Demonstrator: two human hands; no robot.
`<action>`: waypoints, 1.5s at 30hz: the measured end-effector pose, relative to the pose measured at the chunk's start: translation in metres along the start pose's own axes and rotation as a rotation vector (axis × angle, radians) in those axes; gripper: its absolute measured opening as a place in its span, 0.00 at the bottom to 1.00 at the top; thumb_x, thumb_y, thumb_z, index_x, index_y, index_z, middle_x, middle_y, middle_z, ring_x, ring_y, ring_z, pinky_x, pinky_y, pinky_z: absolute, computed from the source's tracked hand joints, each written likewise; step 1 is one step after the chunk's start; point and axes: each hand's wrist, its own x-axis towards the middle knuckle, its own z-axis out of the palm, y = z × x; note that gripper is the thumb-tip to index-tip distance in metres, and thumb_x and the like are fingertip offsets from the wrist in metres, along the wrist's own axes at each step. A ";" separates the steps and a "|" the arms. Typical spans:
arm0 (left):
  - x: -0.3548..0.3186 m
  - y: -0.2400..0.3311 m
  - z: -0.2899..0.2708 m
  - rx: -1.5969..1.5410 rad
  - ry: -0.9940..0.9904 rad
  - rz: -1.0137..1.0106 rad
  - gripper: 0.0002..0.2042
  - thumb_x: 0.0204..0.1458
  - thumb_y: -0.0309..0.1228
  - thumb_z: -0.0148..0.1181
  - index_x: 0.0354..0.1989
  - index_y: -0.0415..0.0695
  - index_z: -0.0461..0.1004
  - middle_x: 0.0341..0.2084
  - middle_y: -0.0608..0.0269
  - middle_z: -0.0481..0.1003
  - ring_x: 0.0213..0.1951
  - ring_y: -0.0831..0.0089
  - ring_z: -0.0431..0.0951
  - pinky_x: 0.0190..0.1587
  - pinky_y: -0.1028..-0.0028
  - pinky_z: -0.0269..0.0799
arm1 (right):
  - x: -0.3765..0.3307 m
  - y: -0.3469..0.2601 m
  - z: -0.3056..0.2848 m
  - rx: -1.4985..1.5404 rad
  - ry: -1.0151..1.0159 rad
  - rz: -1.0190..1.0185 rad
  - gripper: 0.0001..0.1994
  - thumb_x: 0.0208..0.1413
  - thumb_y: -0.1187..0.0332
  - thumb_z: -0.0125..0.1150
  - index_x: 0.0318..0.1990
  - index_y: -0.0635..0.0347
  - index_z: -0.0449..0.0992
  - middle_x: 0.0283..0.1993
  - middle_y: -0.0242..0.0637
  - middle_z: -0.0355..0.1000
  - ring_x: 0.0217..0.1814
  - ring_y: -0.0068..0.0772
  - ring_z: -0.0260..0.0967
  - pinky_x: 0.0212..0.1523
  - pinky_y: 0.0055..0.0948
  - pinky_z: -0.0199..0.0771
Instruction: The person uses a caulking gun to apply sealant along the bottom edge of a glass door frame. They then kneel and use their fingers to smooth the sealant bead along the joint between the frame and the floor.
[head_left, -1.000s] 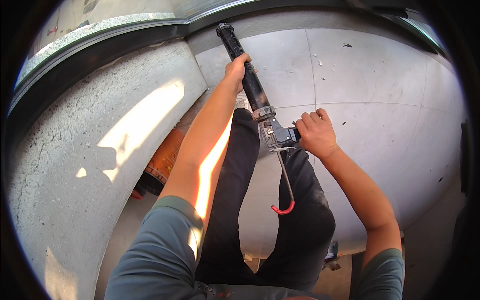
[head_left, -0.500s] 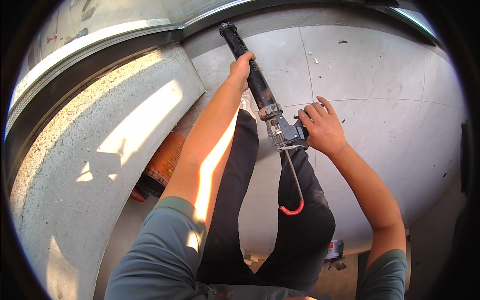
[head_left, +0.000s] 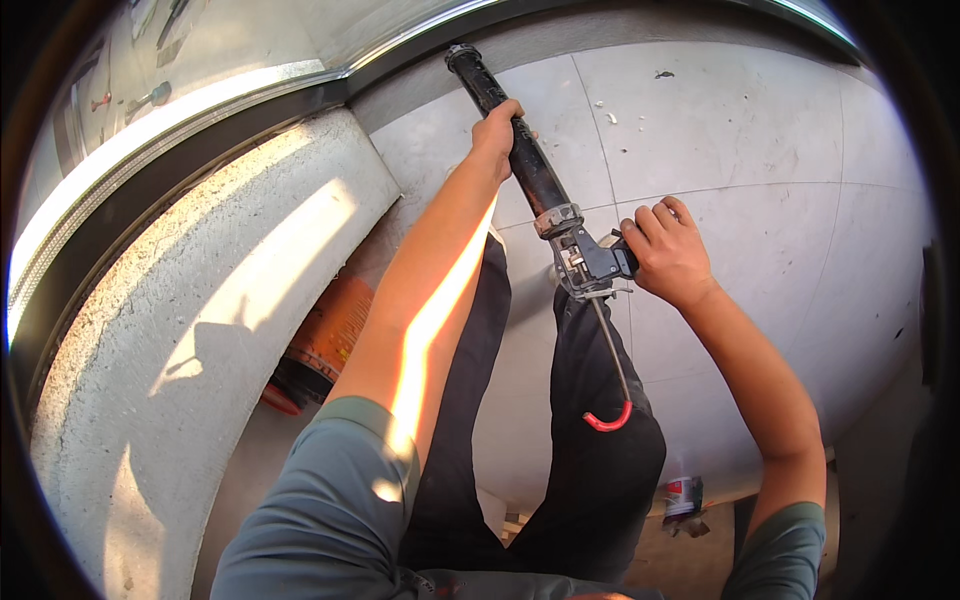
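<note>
A long caulking gun (head_left: 538, 178) with a black barrel lies slantwise before me, its front end far up near the wall's base. My left hand (head_left: 498, 137) is wrapped round the barrel at about its middle. At the near end, a grey metal collar joins the barrel to a black handle and trigger part (head_left: 598, 261), and my right hand (head_left: 672, 252) is closed round the handle; part of the grip is hidden by my fingers. A thin metal rod with a red hooked end (head_left: 610, 418) sticks out toward me, over my right thigh.
A pale concrete ledge (head_left: 230, 270) with sunlit patches runs along the left, below a dark window frame (head_left: 190, 185). Beside it on the floor lies an orange bucket (head_left: 330, 325). A small can (head_left: 682, 495) is near my right knee. Light floor tiles (head_left: 740, 130) carry small white scraps.
The caulking gun and both hands have shifted slightly to the right in the view. My right forefinger, raised before, is now bent closer to the others.
</note>
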 end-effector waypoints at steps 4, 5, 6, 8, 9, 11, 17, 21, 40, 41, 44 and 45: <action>-0.002 -0.002 0.023 0.014 -0.018 -0.013 0.17 0.49 0.30 0.61 0.42 0.30 0.67 0.27 0.51 0.72 0.24 0.59 0.79 0.28 0.55 0.80 | -0.011 0.016 -0.009 -0.030 0.004 0.006 0.10 0.42 0.76 0.64 0.36 0.61 0.78 0.33 0.38 0.69 0.38 0.41 0.69 0.57 0.45 0.70; -0.003 -0.003 0.029 0.015 -0.016 -0.015 0.18 0.49 0.30 0.61 0.43 0.30 0.67 0.27 0.51 0.72 0.24 0.59 0.79 0.28 0.55 0.80 | -0.014 0.020 -0.011 -0.041 0.005 0.007 0.10 0.42 0.76 0.64 0.36 0.61 0.78 0.33 0.38 0.68 0.38 0.41 0.69 0.57 0.45 0.70; -0.003 -0.004 0.034 0.024 -0.007 -0.022 0.18 0.49 0.30 0.61 0.43 0.30 0.67 0.27 0.50 0.72 0.24 0.59 0.79 0.28 0.55 0.80 | -0.017 0.024 -0.013 -0.058 0.008 0.006 0.10 0.42 0.76 0.63 0.35 0.61 0.78 0.33 0.38 0.68 0.38 0.41 0.69 0.57 0.45 0.70; -0.004 -0.006 0.046 0.023 -0.017 -0.011 0.18 0.49 0.30 0.61 0.43 0.30 0.67 0.28 0.50 0.72 0.24 0.59 0.79 0.28 0.55 0.79 | -0.022 0.032 -0.017 -0.046 0.020 0.005 0.09 0.40 0.77 0.62 0.33 0.61 0.77 0.32 0.38 0.67 0.37 0.41 0.69 0.56 0.45 0.70; -0.004 -0.007 0.051 0.030 -0.011 -0.013 0.18 0.49 0.30 0.61 0.43 0.30 0.67 0.28 0.49 0.72 0.24 0.58 0.79 0.28 0.55 0.79 | -0.024 0.036 -0.018 -0.037 0.031 0.002 0.10 0.38 0.77 0.62 0.33 0.61 0.76 0.32 0.38 0.66 0.36 0.41 0.68 0.55 0.45 0.70; -0.004 -0.009 0.062 0.039 -0.022 -0.008 0.17 0.49 0.32 0.61 0.42 0.33 0.66 0.25 0.50 0.73 0.24 0.59 0.79 0.29 0.55 0.79 | -0.029 0.044 -0.022 -0.044 0.029 0.006 0.09 0.38 0.78 0.61 0.32 0.61 0.76 0.31 0.38 0.65 0.35 0.41 0.68 0.54 0.44 0.70; -0.007 -0.011 0.093 0.074 -0.015 -0.018 0.17 0.50 0.32 0.60 0.43 0.34 0.66 0.25 0.52 0.71 0.24 0.59 0.79 0.29 0.56 0.80 | -0.044 0.066 -0.031 -0.071 0.026 0.022 0.06 0.40 0.77 0.61 0.28 0.58 0.73 0.29 0.38 0.65 0.34 0.41 0.68 0.53 0.43 0.71; -0.009 -0.013 0.115 0.085 -0.011 -0.020 0.17 0.50 0.31 0.59 0.43 0.33 0.65 0.26 0.51 0.71 0.24 0.59 0.79 0.29 0.56 0.81 | -0.054 0.082 -0.038 -0.086 0.049 0.021 0.06 0.39 0.78 0.61 0.26 0.58 0.71 0.28 0.38 0.63 0.32 0.40 0.66 0.51 0.43 0.71; -0.013 -0.033 0.206 0.018 0.014 0.064 0.19 0.47 0.27 0.61 0.43 0.24 0.68 0.28 0.47 0.72 0.24 0.56 0.78 0.30 0.56 0.80 | -0.101 0.161 -0.055 -0.126 0.112 -0.004 0.09 0.34 0.79 0.60 0.21 0.57 0.65 0.24 0.36 0.59 0.25 0.38 0.62 0.41 0.37 0.68; -0.012 -0.035 0.211 0.019 0.012 0.063 0.19 0.47 0.27 0.61 0.43 0.24 0.68 0.28 0.47 0.72 0.24 0.56 0.78 0.30 0.56 0.80 | -0.104 0.165 -0.055 -0.119 0.124 -0.007 0.09 0.34 0.79 0.60 0.21 0.57 0.65 0.24 0.36 0.59 0.25 0.38 0.62 0.41 0.37 0.68; -0.009 -0.041 0.221 0.030 0.034 0.065 0.20 0.46 0.28 0.61 0.43 0.24 0.68 0.28 0.48 0.72 0.24 0.56 0.77 0.30 0.56 0.80 | -0.110 0.173 -0.054 -0.109 0.135 -0.007 0.10 0.33 0.79 0.60 0.21 0.57 0.65 0.23 0.36 0.59 0.24 0.38 0.62 0.40 0.36 0.67; -0.010 -0.041 0.225 0.038 0.031 0.067 0.20 0.46 0.28 0.61 0.43 0.24 0.68 0.29 0.48 0.72 0.24 0.56 0.77 0.30 0.56 0.80 | -0.112 0.175 -0.057 -0.112 0.140 -0.008 0.10 0.33 0.79 0.60 0.21 0.56 0.64 0.23 0.36 0.59 0.24 0.38 0.62 0.40 0.36 0.67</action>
